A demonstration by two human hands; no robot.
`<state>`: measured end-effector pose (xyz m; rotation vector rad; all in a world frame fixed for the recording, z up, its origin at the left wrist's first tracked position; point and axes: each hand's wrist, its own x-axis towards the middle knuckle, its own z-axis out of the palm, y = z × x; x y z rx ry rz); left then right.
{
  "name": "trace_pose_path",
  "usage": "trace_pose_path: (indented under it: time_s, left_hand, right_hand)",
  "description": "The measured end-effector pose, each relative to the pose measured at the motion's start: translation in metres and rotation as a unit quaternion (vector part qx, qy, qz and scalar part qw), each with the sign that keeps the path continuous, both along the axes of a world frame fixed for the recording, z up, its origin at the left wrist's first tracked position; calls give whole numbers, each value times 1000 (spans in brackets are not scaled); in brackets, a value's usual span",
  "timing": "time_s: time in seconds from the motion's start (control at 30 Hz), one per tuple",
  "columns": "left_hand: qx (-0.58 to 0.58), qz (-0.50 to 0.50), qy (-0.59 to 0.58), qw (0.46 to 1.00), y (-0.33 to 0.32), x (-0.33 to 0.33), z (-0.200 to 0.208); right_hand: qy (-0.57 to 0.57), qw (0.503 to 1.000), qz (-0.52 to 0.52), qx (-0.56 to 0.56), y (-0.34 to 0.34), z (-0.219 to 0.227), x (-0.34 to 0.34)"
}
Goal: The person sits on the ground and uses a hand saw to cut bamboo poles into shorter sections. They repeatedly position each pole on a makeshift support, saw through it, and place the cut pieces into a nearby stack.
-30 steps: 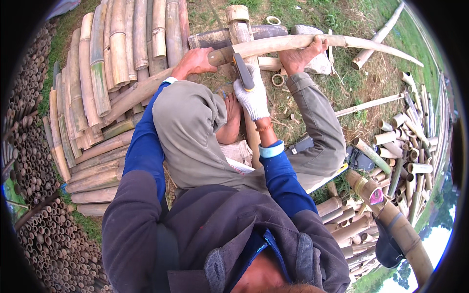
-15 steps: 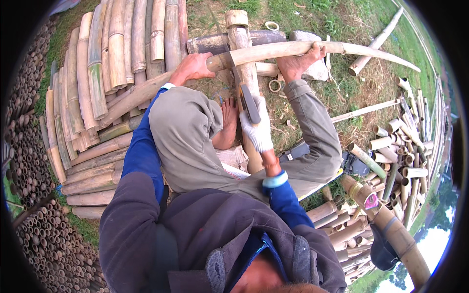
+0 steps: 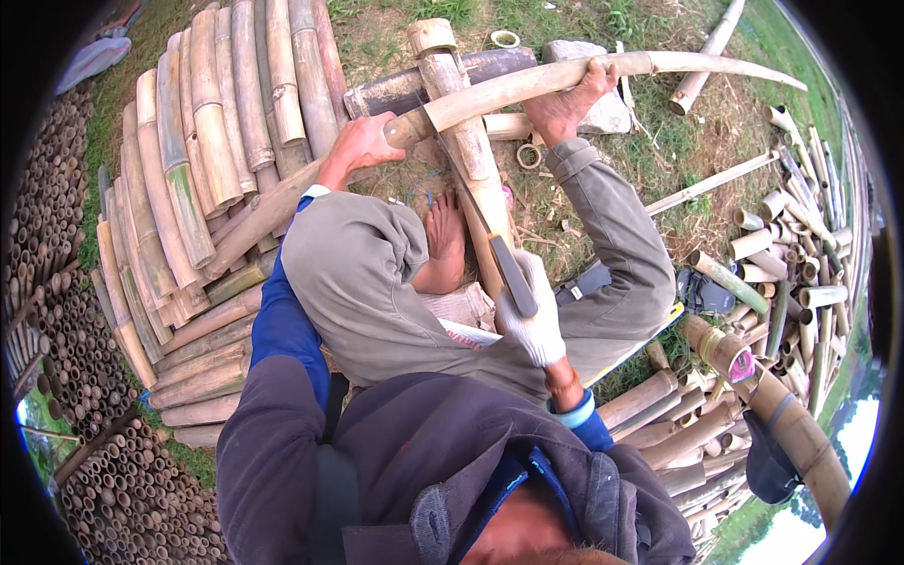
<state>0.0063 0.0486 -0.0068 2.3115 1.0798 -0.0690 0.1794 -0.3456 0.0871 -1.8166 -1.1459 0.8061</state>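
A long, curved bamboo pole point(image 3: 513, 91) lies across a bamboo support post point(image 3: 468, 151), reaching from the stacked bamboo at left to the far right. My bare left hand point(image 3: 363, 146) is closed around the pole, left of the post. My right hand point(image 3: 535, 315), in a white knit glove, grips the dark handle of a handsaw point(image 3: 511, 273). The saw's blade runs up from the handle toward the pole's underside, just right of my left hand, where a cut line rings the bamboo. My right foot point(image 3: 568, 104) presses on the pole; my left foot point(image 3: 443, 243) rests on the ground.
Cut bamboo lengths point(image 3: 226, 104) lie stacked at left, beside bundles of bamboo ends point(image 3: 56, 273). A dark bamboo crosspiece point(image 3: 391, 92) and a grey stone point(image 3: 607, 113) sit behind the post. More cut pieces point(image 3: 753, 245) pile up at right, near a thick bamboo pole with a dark cap point(image 3: 772, 461).
My right hand has drawn the saw back toward my body and slightly right. My left hand still holds the pole, and the whole view has shifted a little.
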Motion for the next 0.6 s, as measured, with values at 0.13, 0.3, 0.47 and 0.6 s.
trace_pose_path:
  time_s: [0.13,0.3,0.47,0.6]
  left_hand:
    - [32,5,-8,999,6,-13,-3]
    - [17,2,11,1000,-4,-23,-9]
    - [12,12,-2,1000,3,-27,-17]
    - [-6,21,26,999,-2,-24,-4]
  right_hand:
    - [-71,988,9,138,147,-83,-3]
    - [20,996,14,85,127,-60,-8]
    - [-18,999,30,-29,-63,10,-9]
    - [35,999,7,9,35,-44,-2]
